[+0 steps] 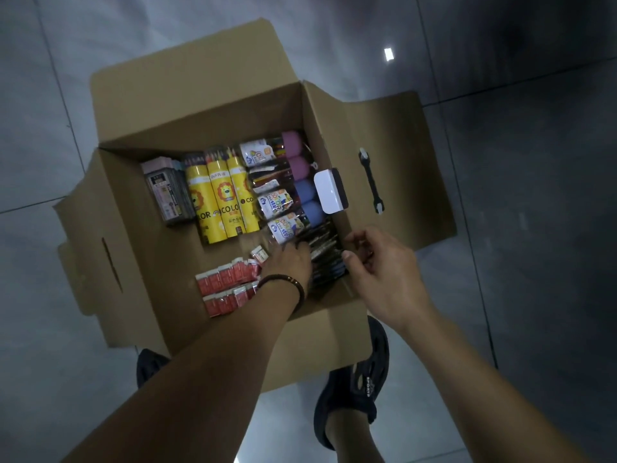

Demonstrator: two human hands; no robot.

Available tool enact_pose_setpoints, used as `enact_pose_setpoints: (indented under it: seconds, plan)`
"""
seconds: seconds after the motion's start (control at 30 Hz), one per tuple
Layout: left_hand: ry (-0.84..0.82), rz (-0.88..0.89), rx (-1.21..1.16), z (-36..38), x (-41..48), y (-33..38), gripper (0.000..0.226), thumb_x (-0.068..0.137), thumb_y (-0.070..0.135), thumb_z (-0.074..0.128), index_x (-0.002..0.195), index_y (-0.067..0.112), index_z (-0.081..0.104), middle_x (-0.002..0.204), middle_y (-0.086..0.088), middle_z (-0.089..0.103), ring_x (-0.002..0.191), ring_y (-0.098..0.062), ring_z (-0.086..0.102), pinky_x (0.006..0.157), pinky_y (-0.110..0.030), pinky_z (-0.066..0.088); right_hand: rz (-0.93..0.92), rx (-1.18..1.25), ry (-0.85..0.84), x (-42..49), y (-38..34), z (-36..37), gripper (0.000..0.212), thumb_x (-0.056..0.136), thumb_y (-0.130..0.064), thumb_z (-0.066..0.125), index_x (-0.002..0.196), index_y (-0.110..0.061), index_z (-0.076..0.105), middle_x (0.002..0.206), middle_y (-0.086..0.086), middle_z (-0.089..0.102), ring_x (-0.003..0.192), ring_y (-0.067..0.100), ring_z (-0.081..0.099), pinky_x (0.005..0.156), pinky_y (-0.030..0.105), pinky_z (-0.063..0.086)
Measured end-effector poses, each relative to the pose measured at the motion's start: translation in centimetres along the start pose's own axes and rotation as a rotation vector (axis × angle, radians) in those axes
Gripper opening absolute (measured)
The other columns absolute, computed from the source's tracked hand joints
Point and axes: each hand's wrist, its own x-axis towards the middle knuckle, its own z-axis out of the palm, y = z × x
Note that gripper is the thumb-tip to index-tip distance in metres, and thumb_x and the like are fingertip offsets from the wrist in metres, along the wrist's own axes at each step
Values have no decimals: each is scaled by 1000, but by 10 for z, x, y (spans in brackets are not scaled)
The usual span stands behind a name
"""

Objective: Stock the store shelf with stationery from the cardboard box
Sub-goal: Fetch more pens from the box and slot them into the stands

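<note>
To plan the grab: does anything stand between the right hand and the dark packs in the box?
Nothing visible does. The box stands open; the right hand is at the right wall, beside the dark packs. The left hand reaches them from the other side. The white case sits farther along that wall.

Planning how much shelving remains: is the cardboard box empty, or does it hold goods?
Far from empty: the open cardboard box holds yellow pencil tubes, red eraser packs and other packs across most of its floor.

Cardboard box (213, 128), flaps open — holds yellow pencil tubes (218, 198) lying flat, red eraser packs (227, 285) by near wall.
</note>
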Motion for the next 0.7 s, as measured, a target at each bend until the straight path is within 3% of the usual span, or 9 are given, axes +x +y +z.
enact_pose_setpoints:
  seconds: [0.13, 0.2, 0.27, 0.33, 0.4, 0.53, 0.7]
  plan:
    - [4, -89, -399, -14, -15, -15, 27, 107, 33, 54, 121, 10, 54, 114, -14, 64, 102, -33, 63, 82, -39, 50, 27, -23, -3, -10, -8, -4, 7, 102, -30, 66, 109, -31, 64, 93, -13, 65, 86, 5, 62, 75, 32, 56]
    - [19, -129, -729, -32, -34, -20, 18, 108, 27, 53, 118, 12, 55, 95, -5, 71, 84, -23, 66, 75, -33, 49, 44, -40, -9, -17, -20, -8, 7, 102, -30, 65, 109, -31, 64, 93, -13, 67, 86, 7, 64, 76, 38, 58]
    - [15, -171, -1122, -56, -62, -25, 15, 109, 18, 53, 115, 5, 58, 78, -3, 73, 68, -19, 69, 68, -35, 57, 52, -23, -18, -26, -41, -14, 8, 101, -29, 66, 109, -29, 65, 93, -12, 68, 87, 10, 66, 78, 44, 60]
    - [-11, -204, -1469, -89, -103, -28, 17, 110, 16, 51, 110, 2, 60, 76, -9, 72, 60, -21, 68, 67, -37, 61, 47, 14, -14, -38, -71, -23, 8, 101, -27, 67, 108, -29, 67, 93, -14, 70, 86, 8, 68, 78, 44, 60]
    - [-72, -228, -1682, -132, -148, -33, 22, 111, 18, 49, 112, 1, 63, 87, -15, 72, 66, -24, 69, 71, -40, 62, 37, 43, -9, -47, -111, -35, 7, 100, -25, 68, 106, -29, 69, 91, -16, 72, 83, 1, 68, 77, 39, 60]
    - [-147, -91, -1855, -243, -268, -48, 30, 107, 20, 53, 128, 0, 63, 112, -23, 75, 89, -35, 74, 82, -49, 63, -13, 207, -53, -82, -240, -79, 8, 101, -30, 68, 108, -31, 71, 93, -11, 75, 83, 1, 71, 73, 27, 60]
    - [-156, 36, -1847, -356, -392, -71, 41, 102, 20, 57, 136, -2, 53, 124, -27, 71, 111, -46, 71, 87, -55, 61, -57, 461, -143, -137, -395, -131, 14, 95, -30, 78, 108, -28, 76, 93, 8, 73, 80, 30, 72, 70, 47, 65]
